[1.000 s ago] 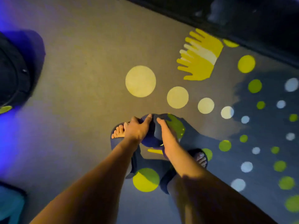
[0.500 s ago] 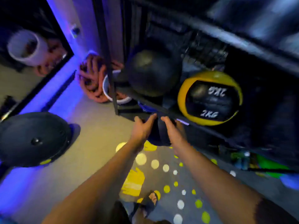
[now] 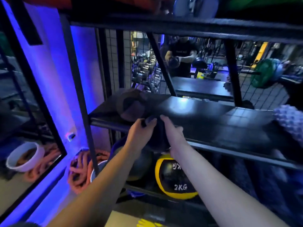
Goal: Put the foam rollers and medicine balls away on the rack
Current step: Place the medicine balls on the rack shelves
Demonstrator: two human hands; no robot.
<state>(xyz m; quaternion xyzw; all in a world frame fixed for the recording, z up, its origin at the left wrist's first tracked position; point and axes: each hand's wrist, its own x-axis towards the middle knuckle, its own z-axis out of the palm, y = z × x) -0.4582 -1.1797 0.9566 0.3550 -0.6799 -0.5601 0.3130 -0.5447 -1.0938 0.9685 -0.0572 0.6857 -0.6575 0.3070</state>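
Note:
I hold a dark blue medicine ball [image 3: 157,136] between both hands at the front edge of the middle shelf [image 3: 205,118] of the black rack. My left hand [image 3: 139,133] presses its left side and my right hand [image 3: 172,133] its right side. On that shelf a dark ball [image 3: 131,105] rests at the left and a bumpy purple foam roller [image 3: 290,122] lies at the right. The shelf below holds a yellow-and-black 2KG ball [image 3: 173,179] and a dark ball [image 3: 141,164] beside it.
Black uprights [image 3: 78,89] frame the rack. A mirror behind it reflects a person and gym weights. Orange rope coils [image 3: 80,171] and a white bucket [image 3: 96,171] sit on the floor at the left, beside a mirrored wall panel [image 3: 24,120].
I lifted the blue ball from the spotted floor mat up past the lower shelf to the middle shelf's front edge, both hands still on it.

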